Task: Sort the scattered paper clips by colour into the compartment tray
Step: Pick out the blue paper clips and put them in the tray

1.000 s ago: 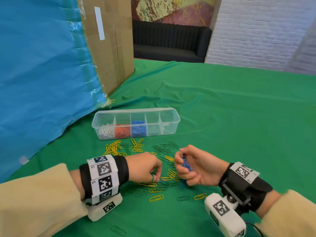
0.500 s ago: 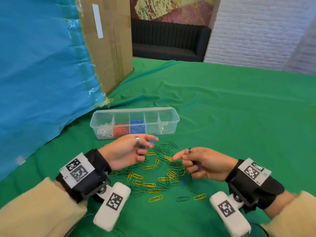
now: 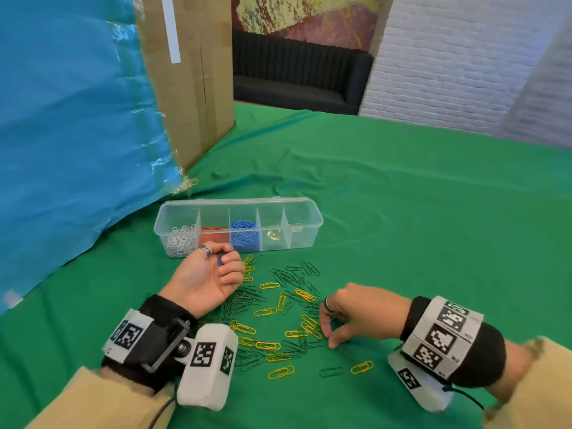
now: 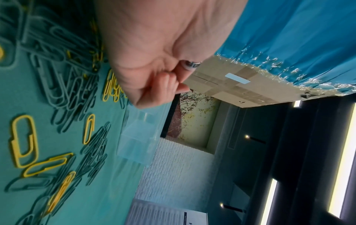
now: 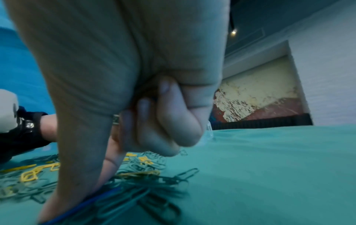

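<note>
A clear compartment tray (image 3: 305,202) lies on the green cloth, holding white, red and blue clips in its three left compartments and a yellow one in the fourth. My left hand (image 3: 216,267) lies palm up just in front of it, fingers curled round blue paper clips (image 3: 220,261). In the left wrist view, the left hand (image 4: 154,60) hides them. My right hand (image 3: 328,335) reaches down into the scattered yellow clips (image 3: 281,373) and green clips (image 3: 331,371). The right hand's (image 5: 80,175) thumb and forefinger pinch a blue clip (image 5: 92,199) on the cloth.
A tall cardboard box (image 3: 192,72) with a blue plastic sheet (image 3: 62,119) over it stands at the back left, close behind the tray. The green cloth (image 3: 418,212) stretches right and back. A black sofa (image 3: 294,75) stands beyond the table.
The right hand passed a blue clip to the left hand, then dropped to the pile. The left hand turned palm up and moved forward to the tray's front wall.
</note>
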